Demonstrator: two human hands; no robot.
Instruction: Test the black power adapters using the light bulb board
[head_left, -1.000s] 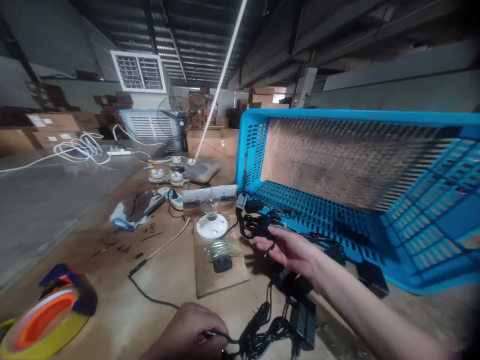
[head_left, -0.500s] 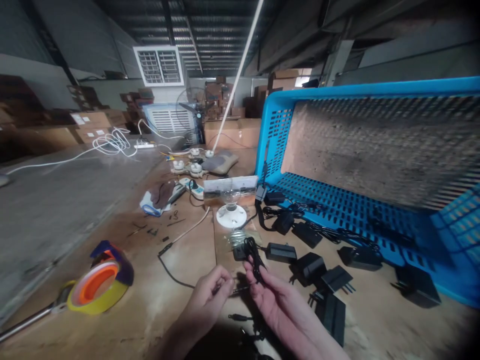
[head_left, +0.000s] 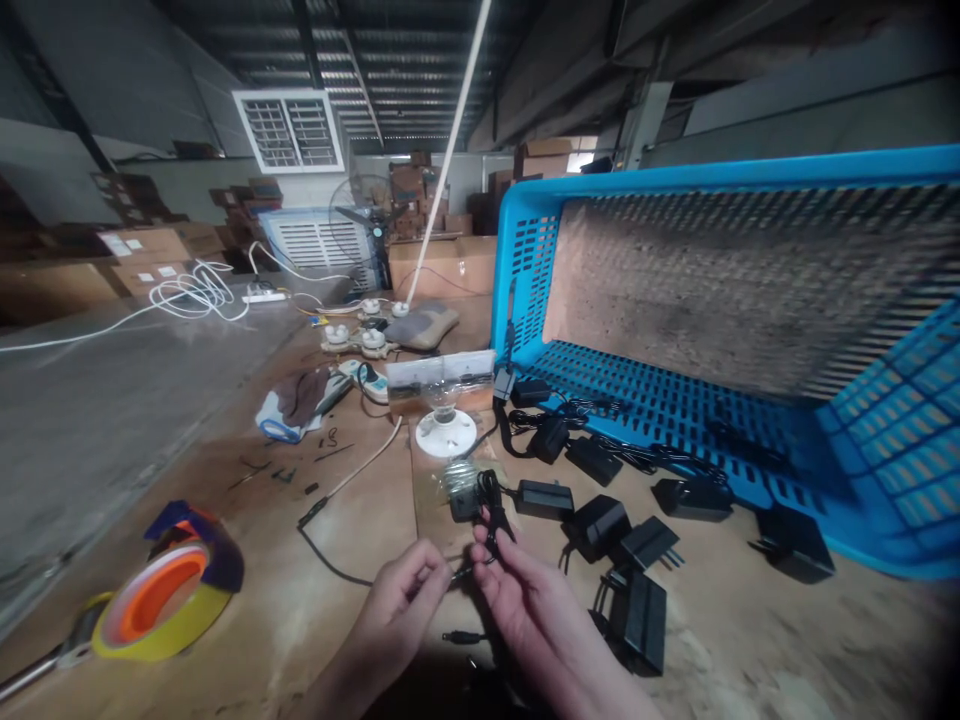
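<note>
In the lower middle, my left hand (head_left: 405, 600) pinches a thin black cable (head_left: 334, 568) that runs in from the left, where it joins a white cord (head_left: 367, 460). A slim black connector (head_left: 459, 572) spans the gap between my hands; its exact joint is hidden by fingers. My right hand (head_left: 532, 600) is closed around a coiled black adapter cord (head_left: 491, 500), its loops sticking up past the fingertips. Just beyond the loops is a black power adapter (head_left: 463, 505). A loose barrel plug (head_left: 463, 637) lies below, between my wrists.
Several black adapters (head_left: 600, 525) lie to the right, before a blue plastic crate (head_left: 517, 260) tipped on its side. A white round lamp base (head_left: 446, 433) with a clear bulb stands ahead. Tape rolls (head_left: 161, 600) sit at left, beside a metal-handled tool (head_left: 37, 665).
The whole view has shifted, so the scene sits further left. Both hands keep their grips, and the connector between them appears slightly raised and closer to the right fingers.
</note>
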